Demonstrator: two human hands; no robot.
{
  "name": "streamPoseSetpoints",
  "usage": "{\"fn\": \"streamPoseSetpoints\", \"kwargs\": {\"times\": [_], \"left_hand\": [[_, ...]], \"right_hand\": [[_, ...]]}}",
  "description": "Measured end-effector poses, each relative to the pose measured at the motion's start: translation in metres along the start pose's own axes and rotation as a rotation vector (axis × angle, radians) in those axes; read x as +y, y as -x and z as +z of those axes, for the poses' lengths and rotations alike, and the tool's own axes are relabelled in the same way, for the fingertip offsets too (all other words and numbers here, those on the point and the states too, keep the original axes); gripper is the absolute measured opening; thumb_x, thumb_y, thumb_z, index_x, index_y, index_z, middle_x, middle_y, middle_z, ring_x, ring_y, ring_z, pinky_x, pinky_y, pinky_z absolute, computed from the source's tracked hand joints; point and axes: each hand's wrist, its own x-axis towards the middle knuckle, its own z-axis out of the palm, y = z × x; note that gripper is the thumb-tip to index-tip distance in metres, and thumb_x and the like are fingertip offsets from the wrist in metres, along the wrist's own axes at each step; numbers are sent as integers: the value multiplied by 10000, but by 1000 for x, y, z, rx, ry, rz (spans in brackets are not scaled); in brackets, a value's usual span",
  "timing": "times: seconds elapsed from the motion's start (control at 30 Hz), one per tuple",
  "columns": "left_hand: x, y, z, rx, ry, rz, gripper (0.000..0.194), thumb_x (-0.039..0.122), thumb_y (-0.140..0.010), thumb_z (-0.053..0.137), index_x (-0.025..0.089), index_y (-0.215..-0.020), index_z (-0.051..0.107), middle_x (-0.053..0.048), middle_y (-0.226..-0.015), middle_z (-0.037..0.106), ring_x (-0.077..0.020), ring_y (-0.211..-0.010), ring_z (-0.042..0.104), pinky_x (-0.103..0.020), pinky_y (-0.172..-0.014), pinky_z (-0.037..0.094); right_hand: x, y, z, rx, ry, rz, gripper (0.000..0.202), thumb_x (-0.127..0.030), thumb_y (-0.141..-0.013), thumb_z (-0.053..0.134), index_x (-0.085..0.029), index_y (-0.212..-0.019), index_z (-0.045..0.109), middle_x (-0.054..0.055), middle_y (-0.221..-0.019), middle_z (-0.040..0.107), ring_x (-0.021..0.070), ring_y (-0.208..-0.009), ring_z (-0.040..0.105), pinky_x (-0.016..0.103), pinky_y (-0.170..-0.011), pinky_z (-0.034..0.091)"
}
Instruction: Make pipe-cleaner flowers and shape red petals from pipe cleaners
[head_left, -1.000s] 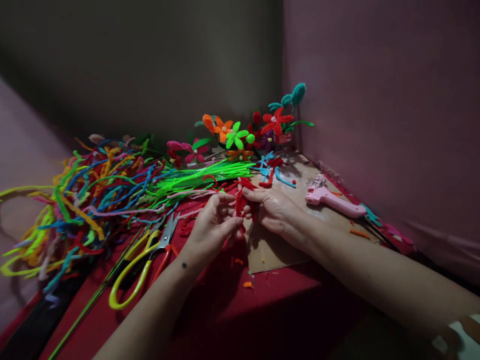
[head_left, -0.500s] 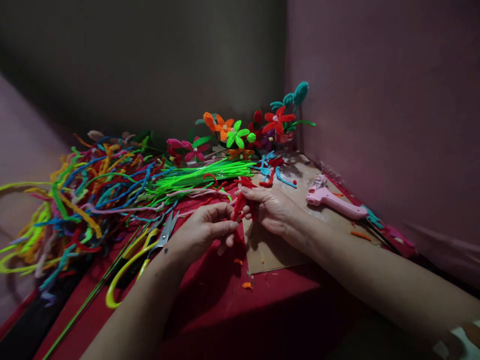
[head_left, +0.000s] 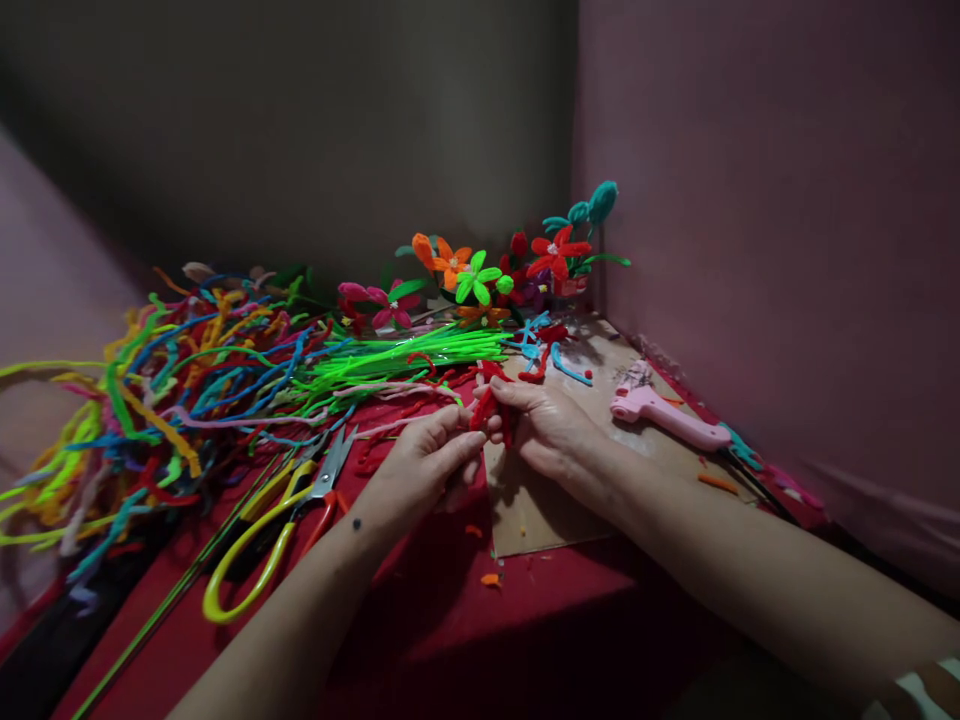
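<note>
Between my two hands is a red pipe cleaner piece, bent into loops, its exact form partly covered by fingers. My right hand pinches it from the right, thumb on top. From the left, my left hand grips its lower end with thumb and fingertips pressed together. Yellow-handled scissors lie partly spread beside my left forearm, blades pointing away. Under my right hand is a sheet of cardboard on the red tabletop.
A heap of colourful pipe cleaners fills the left side, next to a bundle of green ones. Finished pipe-cleaner flowers stand at the back. A pink glue gun lies on the right, near the wall. Orange scraps lie in front.
My left hand has moved slightly up and right, its fingers closing nearer to my right hand on the red piece. More of the scissors and a red handle now show by my left forearm.
</note>
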Motion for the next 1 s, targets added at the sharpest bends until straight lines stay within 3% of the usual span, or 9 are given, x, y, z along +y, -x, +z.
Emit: {"fn": "streamPoseSetpoints", "kwargs": {"times": [0.1, 0.2, 0.43, 0.6, 0.77, 0.9, 1.0], "left_hand": [[4, 1, 3, 52, 12, -31, 198, 362, -803, 536, 189, -877, 476, 62, -525, 532, -37, -325, 398, -122, -311, 266], [4, 0, 4, 87, 21, -27, 224, 396, -805, 515, 175, -802, 484, 36, -556, 572, -33, -322, 409, -120, -310, 231], [-1, -3, 5, 175, 5, 28, 256, 337, -788, 520, 158, -614, 464, 61, -422, 475, -28, -293, 358, -127, -305, 231], [-5, -7, -2, 71, 202, -72, 187, 313, -778, 498, 140, -719, 539, 10, -522, 565, -46, -310, 390, -135, -269, 233], [-12, -12, -10, -39, 353, -29, 170, 302, -747, 573, 140, -736, 522, -16, -585, 614, -55, -315, 429, -146, -261, 292], [-8, -9, -13, 70, 348, 23, 176, 295, -735, 604, 141, -728, 519, -13, -612, 624, -45, -330, 425, -144, -270, 311], [-3, -5, -16, 149, 305, 26, 179, 302, -738, 606, 138, -730, 534, 2, -580, 612, -43, -327, 413, -143, -273, 301]], "right_hand": [[2, 0, -3, -45, 89, -60, 98, -187, -704, 623, -123, -629, 624, 9, -542, 595, 81, -453, 488, 217, -455, 352], [4, 0, -6, -87, 183, -145, 120, -225, -679, 663, -124, -624, 629, 16, -594, 614, 80, -499, 512, 221, -506, 387], [3, 3, -1, -7, 114, -108, 92, -168, -608, 694, -125, -686, 671, 25, -671, 636, 86, -516, 529, 238, -519, 427], [3, 2, -2, -49, 128, -75, 117, -175, -609, 695, -120, -709, 672, 19, -631, 631, 90, -474, 526, 239, -493, 422], [2, 3, -4, -75, 176, -81, 146, -221, -626, 706, -129, -726, 655, 13, -627, 631, 95, -497, 544, 234, -509, 417], [0, 7, -3, -127, 306, -91, 148, -262, -654, 687, -125, -698, 656, 22, -606, 624, 103, -529, 548, 236, -528, 407], [-1, 9, -3, -145, 519, -106, 120, -229, -648, 680, -112, -661, 658, 13, -564, 605, 64, -455, 457, 208, -452, 328]]}}
